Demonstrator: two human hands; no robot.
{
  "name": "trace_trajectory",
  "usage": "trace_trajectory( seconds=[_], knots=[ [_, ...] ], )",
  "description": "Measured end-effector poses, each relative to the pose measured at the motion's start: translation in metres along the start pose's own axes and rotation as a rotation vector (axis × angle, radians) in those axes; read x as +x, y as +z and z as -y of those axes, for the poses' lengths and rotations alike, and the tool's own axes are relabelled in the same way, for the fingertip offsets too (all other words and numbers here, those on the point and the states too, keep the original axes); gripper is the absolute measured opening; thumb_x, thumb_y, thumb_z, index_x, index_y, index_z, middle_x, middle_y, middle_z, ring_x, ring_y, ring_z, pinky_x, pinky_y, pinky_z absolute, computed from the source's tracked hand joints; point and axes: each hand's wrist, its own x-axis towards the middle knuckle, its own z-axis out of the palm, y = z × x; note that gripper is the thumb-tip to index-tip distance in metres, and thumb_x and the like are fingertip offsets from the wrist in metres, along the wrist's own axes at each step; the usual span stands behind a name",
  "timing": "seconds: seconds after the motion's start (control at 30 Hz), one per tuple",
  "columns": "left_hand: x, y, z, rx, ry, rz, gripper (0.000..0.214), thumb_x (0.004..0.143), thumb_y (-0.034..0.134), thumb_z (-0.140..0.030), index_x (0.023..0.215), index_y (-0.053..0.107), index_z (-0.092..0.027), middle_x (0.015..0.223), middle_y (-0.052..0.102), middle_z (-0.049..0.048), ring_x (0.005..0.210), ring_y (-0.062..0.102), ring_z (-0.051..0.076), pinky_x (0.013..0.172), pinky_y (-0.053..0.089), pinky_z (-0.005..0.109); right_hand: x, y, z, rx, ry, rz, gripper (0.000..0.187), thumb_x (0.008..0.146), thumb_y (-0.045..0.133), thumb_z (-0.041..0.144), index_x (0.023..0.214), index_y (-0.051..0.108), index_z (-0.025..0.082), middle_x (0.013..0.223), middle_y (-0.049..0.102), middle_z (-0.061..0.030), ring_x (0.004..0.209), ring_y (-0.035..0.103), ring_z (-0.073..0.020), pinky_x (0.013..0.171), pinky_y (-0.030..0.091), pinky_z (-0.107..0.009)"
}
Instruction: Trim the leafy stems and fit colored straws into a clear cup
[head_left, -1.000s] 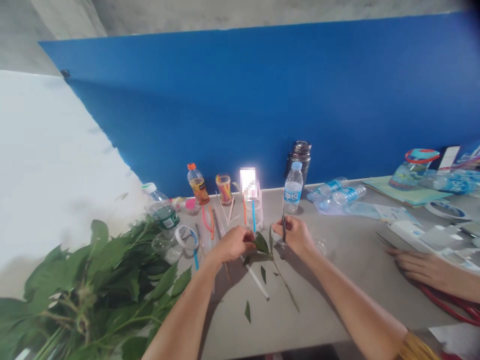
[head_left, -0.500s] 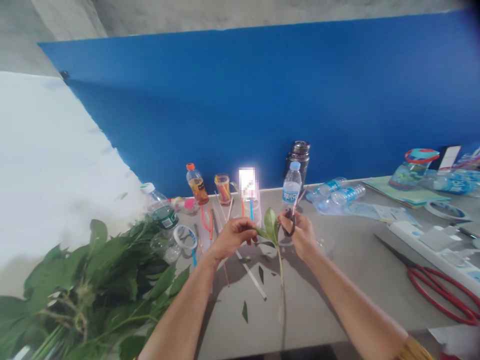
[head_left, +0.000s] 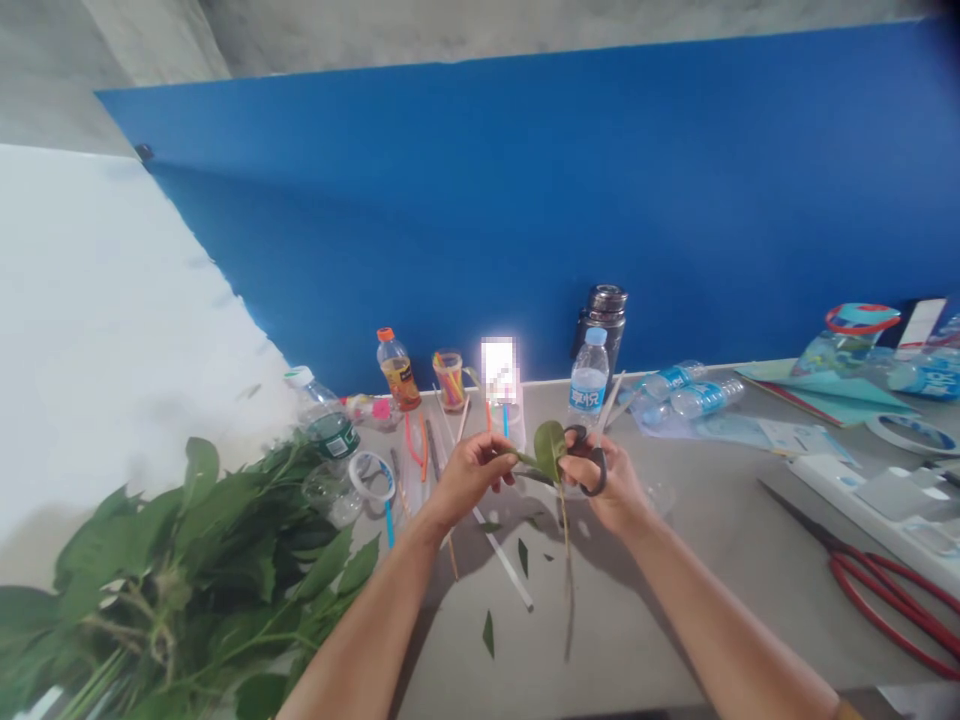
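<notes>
My left hand (head_left: 472, 474) pinches a thin plant stem with a green leaf (head_left: 549, 449) at its top, held a little above the grey table (head_left: 675, 580). The stem hangs down toward the table. My right hand (head_left: 613, 480) grips black-handled scissors (head_left: 589, 455) right beside the leaf, blades pointing up and away. Small cut leaf bits (head_left: 489, 632) lie on the table below the hands.
A big bunch of leafy stems (head_left: 165, 580) fills the lower left. Bottles (head_left: 587, 385), a cup of coloured straws (head_left: 448, 378), a tape roll (head_left: 373, 475) and loose straws crowd the back by the blue wall. Red-handled scissors (head_left: 885, 590), papers and lying bottles sit right.
The stem was lifted off the table and turned upright between my hands. My right hand brought the scissors up to the leaf. Another person's hand at the right has gone from view.
</notes>
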Motion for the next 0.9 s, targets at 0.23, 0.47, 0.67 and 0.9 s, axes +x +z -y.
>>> trace_trajectory(
  seconds=[0.23,0.47,0.67,0.9],
  knots=[
    [-0.013,0.013,-0.014,0.347,0.289,-0.414,0.027,0.088,0.063,-0.042,0.074,0.058,-0.02,0.064,0.051,-0.0032,0.061,0.045,0.012,0.06,0.036,0.025,-0.001,0.002,0.005,-0.027,-0.05,-0.043,0.027,0.066,0.081,0.034,0.083,0.065,0.021,0.064,0.062,0.0024,0.055,0.056,-0.0144,0.055,0.044,-0.028],
    [-0.024,0.049,-0.004,0.257,0.285,-0.115,0.029,0.088,0.067,-0.041,0.071,0.064,-0.018,0.066,0.057,-0.0003,0.062,0.047,0.012,0.06,0.035,0.026,-0.005,0.009,0.018,-0.093,-0.062,-0.081,0.028,0.061,0.081,0.033,0.08,0.065,0.02,0.06,0.059,0.004,0.054,0.053,-0.0135,0.054,0.043,-0.027],
    [-0.029,0.066,0.007,0.316,0.188,-0.089,0.013,0.081,0.071,-0.03,0.081,0.072,-0.017,0.064,0.056,-0.0013,0.059,0.045,0.012,0.058,0.032,0.026,-0.007,0.01,0.021,-0.204,-0.099,-0.065,0.025,0.063,0.077,0.035,0.079,0.066,0.02,0.064,0.058,0.003,0.056,0.05,-0.0128,0.055,0.042,-0.027],
    [-0.03,0.074,0.001,0.128,0.095,-0.119,0.022,0.082,0.068,-0.036,0.072,0.064,-0.017,0.063,0.054,-0.0018,0.058,0.043,0.011,0.056,0.033,0.025,-0.008,0.009,0.021,-0.281,-0.12,0.001,0.022,0.066,0.076,0.036,0.078,0.068,0.02,0.069,0.061,0.0004,0.062,0.054,-0.0152,0.058,0.045,-0.027]
  ],
)
